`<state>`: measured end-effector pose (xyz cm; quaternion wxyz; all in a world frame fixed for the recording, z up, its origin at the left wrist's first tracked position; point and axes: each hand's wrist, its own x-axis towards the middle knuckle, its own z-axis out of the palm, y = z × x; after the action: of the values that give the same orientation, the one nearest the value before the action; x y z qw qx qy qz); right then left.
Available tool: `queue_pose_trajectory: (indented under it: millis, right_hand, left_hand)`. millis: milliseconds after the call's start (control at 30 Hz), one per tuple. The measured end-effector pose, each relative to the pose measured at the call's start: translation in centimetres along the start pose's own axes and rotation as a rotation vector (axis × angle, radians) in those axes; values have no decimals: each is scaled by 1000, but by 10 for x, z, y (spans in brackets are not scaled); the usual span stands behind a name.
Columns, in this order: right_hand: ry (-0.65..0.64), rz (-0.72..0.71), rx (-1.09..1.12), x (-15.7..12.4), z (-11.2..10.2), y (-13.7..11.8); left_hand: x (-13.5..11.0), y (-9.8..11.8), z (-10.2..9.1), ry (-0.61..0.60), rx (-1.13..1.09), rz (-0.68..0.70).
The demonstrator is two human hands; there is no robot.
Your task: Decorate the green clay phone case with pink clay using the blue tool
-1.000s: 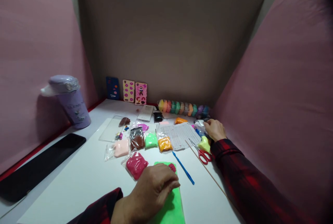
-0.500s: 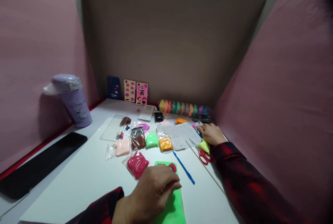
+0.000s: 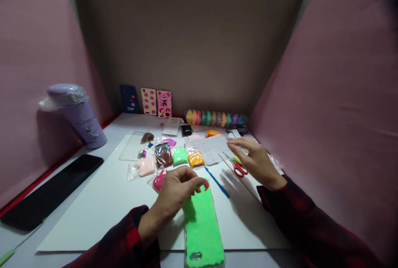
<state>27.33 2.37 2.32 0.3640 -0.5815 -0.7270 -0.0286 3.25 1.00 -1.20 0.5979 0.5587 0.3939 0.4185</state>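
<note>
A phone case covered in bright green clay (image 3: 203,222) lies in front of me, with a camera cutout at its near end. A small curled red clay piece (image 3: 206,184) sits at its far right corner. My left hand (image 3: 177,189) is over the case's far left part, thumb and fingers pinched beside the red piece; what they hold, if anything, is hidden. My right hand (image 3: 253,160) hovers above the red-handled scissors (image 3: 239,170), its thumb and fingers slightly apart, and I see nothing in it. A blue pen-shaped tool (image 3: 217,183) lies between the hands.
Bagged clays, including orange (image 3: 195,159), green (image 3: 179,156), brown (image 3: 163,158) and peach (image 3: 146,166), lie beyond. A written sheet (image 3: 208,149) and a thin stick (image 3: 248,187) are right. Decorated cases (image 3: 148,102) lean at the back. A purple bottle (image 3: 83,118) and black phone (image 3: 56,189) stand left.
My right hand has lifted from the items at the far right and come back nearer above the scissors. My left hand has shifted slightly, uncovering more of the green case. The camera view has tilted.
</note>
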Motion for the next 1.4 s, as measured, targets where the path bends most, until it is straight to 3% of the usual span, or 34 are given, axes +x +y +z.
queue_pose_trajectory:
  millis: [133,267,367,467,567,733,867,1067,1400]
  right_hand:
    - [171,-100,164,-31,14,-34]
    - [285,-253,149,-55,24,-43]
    - [290,-409,124,-63,28,-42]
    - [215,-492,179,-66,31,-41]
    - [157,-522,218,-67,34,-40]
    - [169,-493,225,-67,35,-37]
    - [165,-494,255,-68,34,-38]
    - [143,-493,290,-68,34,-45]
    - [123,-504,314,-71,36,-40]
  left_hand:
    - [3,-5,-4,-19,45,37]
    - [1,-5,-2,-1,124,55]
    - [0,-5,0,-3,157,48]
    - [0,-7,0,-62,126,16]
    - [0,-11,1,-96,67,-28]
    - [2,-15,4,-49,-3,-70]
    - [2,-15,6,-55,52,-19]
    - [1,-13,6,-162,127,69]
    - [3,-14,5,-185,-49,-61]
